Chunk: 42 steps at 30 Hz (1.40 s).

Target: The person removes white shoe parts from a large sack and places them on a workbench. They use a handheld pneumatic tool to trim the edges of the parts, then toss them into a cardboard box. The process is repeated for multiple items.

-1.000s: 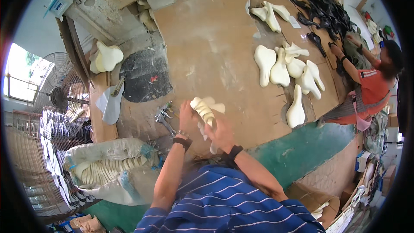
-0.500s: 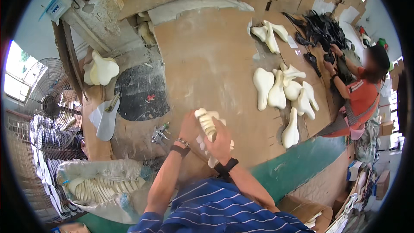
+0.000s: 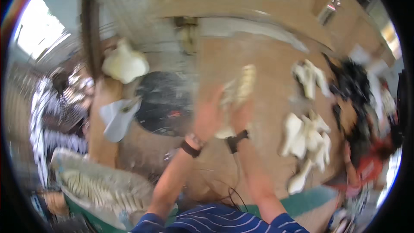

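Cream ridged elongated piece (image 3: 246, 80): over brown cardboard-covered table (image 3: 269, 92), not yet laid down; handling judged unfinished | my right grip (image 3: 242, 115): closed round its near end | my left grip (image 3: 208, 111): just beside, blurred, cannot tell if closed | cream saddle-shaped pieces (image 3: 293, 136): loose at table's right | curved cream pieces (image 3: 79, 182): packed in pale sack (image 3: 134, 184), lower left

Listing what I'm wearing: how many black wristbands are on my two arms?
2: the left-arm wristband, beside a bracelet, and the right-arm wristband. Neither is hidden.
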Tool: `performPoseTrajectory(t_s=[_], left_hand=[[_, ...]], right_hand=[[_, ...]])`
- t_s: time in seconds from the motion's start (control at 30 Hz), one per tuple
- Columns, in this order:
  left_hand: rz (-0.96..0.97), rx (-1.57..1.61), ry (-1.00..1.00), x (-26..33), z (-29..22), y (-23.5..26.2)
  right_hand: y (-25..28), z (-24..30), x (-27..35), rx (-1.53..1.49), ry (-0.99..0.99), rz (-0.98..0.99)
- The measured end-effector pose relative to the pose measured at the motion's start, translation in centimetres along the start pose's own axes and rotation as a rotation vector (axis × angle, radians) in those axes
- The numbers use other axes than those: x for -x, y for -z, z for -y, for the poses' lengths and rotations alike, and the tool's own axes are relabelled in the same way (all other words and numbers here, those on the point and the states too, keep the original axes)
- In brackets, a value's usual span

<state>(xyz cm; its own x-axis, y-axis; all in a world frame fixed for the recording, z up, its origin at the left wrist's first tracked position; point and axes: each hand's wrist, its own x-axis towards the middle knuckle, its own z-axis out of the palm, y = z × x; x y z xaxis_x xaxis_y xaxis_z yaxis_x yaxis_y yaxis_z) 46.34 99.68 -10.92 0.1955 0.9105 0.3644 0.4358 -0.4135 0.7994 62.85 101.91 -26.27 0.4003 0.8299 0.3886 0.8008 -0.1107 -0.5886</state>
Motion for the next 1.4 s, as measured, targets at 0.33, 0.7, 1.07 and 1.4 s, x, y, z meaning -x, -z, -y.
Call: performPoseTrajectory(t_s=[0.33,0.7,1.07,1.4], left_hand=[[-1.023,-0.172,0.588,22.9,-0.2,29.1],[-1.384,-0.495,0.924,49.8,19.0,51.5],[-1.628,0.071,0.783,47.3,20.6,62.1],[-0.991,-0.773,0.824,50.0,19.2,73.2]], right_hand=[[-4.1,-3.7,-3.2,0.21,0.087,0.159],[10.3,-0.7,8.8,-0.118,0.256,0.422],[13.0,13.3,24.5,-0.399,0.146,0.821],[13.0,28.0,32.4,-0.527,0.268,0.923]])
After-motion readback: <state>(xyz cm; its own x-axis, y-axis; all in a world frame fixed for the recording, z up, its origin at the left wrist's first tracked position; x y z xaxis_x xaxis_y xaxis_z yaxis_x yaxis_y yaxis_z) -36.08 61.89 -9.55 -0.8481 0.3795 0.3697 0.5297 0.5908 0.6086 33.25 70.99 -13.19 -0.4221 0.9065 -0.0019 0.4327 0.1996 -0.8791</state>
